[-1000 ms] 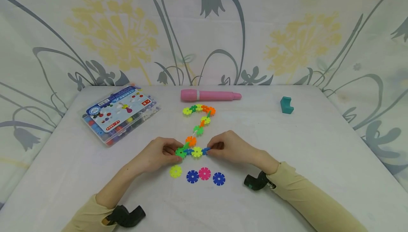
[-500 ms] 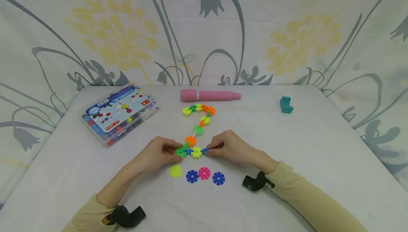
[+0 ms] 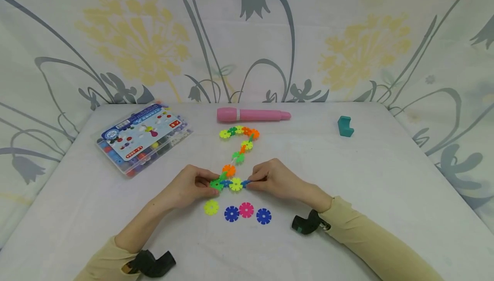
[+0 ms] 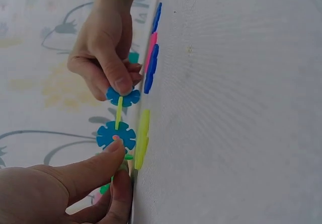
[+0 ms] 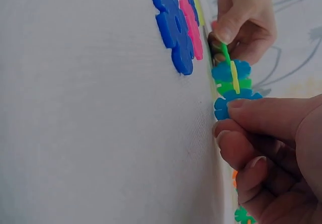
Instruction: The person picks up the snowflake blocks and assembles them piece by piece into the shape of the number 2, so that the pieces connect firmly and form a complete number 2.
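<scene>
A chain of interlocking snowflake discs (image 3: pixel 229 170) curves across the white cloth in a shape like a 2. At its lower left corner my left hand (image 3: pixel 191 186) pinches a green snowflake disc (image 3: pixel 217 185). My right hand (image 3: pixel 279 181) grips the blue snowflake disc (image 5: pixel 221 108) at the chain's right end between thumb and fingers. Between the hands, a yellow snowflake disc (image 3: pixel 236 184) joins that blue disc to another blue disc (image 4: pixel 108 135). Loose in front lie a yellow disc (image 3: pixel 211 207), two dark blue discs (image 3: pixel 231 213) and a pink disc (image 3: pixel 246 209).
A clear plastic case (image 3: pixel 143 139) with a printed label and colourful pieces inside lies at the back left. Behind the chain is a pink tube-shaped object (image 3: pixel 254 115). A small teal block (image 3: pixel 345 126) stands at the back right, before a flower-patterned cloth.
Both hands keep hold of the same discs and have hardly moved. The whole head view has shifted slightly.
</scene>
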Demonstrator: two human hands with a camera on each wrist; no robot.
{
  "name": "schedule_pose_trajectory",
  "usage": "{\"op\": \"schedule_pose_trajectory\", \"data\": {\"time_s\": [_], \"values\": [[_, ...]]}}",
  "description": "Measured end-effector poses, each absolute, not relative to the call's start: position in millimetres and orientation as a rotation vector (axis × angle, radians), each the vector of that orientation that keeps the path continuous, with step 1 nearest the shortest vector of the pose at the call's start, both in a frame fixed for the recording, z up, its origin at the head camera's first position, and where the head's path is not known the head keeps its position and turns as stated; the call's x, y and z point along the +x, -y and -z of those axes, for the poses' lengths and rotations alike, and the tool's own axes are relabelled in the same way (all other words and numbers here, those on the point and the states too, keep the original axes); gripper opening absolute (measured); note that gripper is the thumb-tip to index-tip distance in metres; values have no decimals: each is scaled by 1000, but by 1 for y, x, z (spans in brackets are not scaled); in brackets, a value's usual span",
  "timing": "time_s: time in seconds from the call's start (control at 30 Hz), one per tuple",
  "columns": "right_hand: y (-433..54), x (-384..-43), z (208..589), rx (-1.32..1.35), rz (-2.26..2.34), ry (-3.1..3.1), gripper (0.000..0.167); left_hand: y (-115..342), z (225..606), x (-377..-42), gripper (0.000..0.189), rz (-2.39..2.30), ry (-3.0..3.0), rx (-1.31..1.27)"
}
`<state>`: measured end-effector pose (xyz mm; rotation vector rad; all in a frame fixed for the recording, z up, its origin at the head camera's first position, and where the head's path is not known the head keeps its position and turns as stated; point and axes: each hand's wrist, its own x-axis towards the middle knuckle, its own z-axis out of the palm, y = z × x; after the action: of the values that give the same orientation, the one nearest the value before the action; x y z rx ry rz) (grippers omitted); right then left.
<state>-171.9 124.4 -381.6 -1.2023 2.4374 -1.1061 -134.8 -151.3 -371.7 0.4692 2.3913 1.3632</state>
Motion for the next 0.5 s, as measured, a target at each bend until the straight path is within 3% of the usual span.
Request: {"op": "schedule_pose_trajectory", "data": {"time_s": [0.5], "values": [[-128,-177,381,-1431,1063,-2404,10,150,375,-136,41,-1375,-2341,456]]}}
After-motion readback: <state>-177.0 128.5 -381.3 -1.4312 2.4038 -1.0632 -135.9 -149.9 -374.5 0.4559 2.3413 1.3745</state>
